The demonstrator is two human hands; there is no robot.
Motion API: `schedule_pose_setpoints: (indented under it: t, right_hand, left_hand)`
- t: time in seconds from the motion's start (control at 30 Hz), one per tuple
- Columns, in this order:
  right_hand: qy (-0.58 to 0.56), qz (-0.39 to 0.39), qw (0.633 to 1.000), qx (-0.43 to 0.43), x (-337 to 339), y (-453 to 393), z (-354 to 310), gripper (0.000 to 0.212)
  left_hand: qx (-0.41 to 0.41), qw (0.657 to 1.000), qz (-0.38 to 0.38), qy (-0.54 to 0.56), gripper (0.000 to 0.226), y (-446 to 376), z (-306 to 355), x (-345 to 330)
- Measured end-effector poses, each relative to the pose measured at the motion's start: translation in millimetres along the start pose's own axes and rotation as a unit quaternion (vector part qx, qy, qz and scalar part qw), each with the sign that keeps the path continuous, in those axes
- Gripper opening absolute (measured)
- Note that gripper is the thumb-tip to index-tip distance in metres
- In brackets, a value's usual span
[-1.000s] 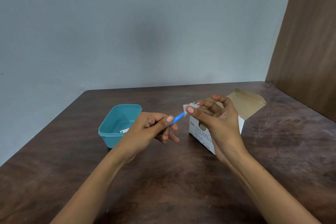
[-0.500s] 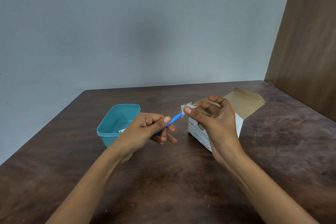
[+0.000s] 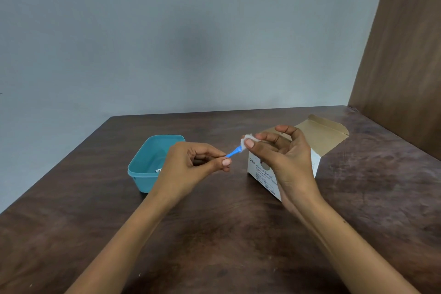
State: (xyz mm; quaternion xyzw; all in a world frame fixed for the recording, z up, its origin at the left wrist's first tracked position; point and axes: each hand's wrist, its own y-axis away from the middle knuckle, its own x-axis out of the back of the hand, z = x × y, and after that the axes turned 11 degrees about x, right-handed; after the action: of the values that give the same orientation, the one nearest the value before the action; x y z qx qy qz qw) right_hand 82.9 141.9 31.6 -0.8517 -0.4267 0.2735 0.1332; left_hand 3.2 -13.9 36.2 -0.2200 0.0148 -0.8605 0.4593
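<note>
Two bare forearms reach in from the near edge over the dark, wood-grained table (image 3: pixel 214 234), and both hands hang above it without touching it. On the left side, the left hand (image 3: pixel 188 167) pinches the near end of a thin blue stick (image 3: pixel 233 152) between thumb and forefinger, with its other fingers curled under the palm. This stick slants up and to the right across the short gap between the hands, and most of its length is hidden inside the left hand's grip. At its far, wider end it meets a small white swab (image 3: pixel 244 141). The right hand (image 3: pixel 286 160) pinches that swab against the stick's tip with thumb and forefinger, while its remaining fingers are loosely bent and lifted clear. Just behind the right hand, and partly hidden by it, a white box (image 3: pixel 259 169) printed "Alcohol Swabs" stands on the table, its brown flap (image 3: pixel 319 133) folded open toward the far right. Behind the left hand sits an open teal tub (image 3: pixel 138 181), well apart from the box, with a small pale scrap (image 3: pixel 158 170) lying inside near its right wall. Beyond the table's far edge rises a plain grey wall (image 3: pixel 191 43), and a brown panel (image 3: pixel 405 55) stands at the right.
</note>
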Motion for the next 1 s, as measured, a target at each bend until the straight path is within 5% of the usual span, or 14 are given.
schedule_pose_setpoints:
  t: [1.0]
  right_hand:
    - [0.096, 0.010, 0.995, 0.007, 2.5, 2.6, 7.5, 0.060]
  left_hand:
    - [-0.099, 0.979, 0.091, -0.153, 0.013, 1.5, -4.7, -3.8]
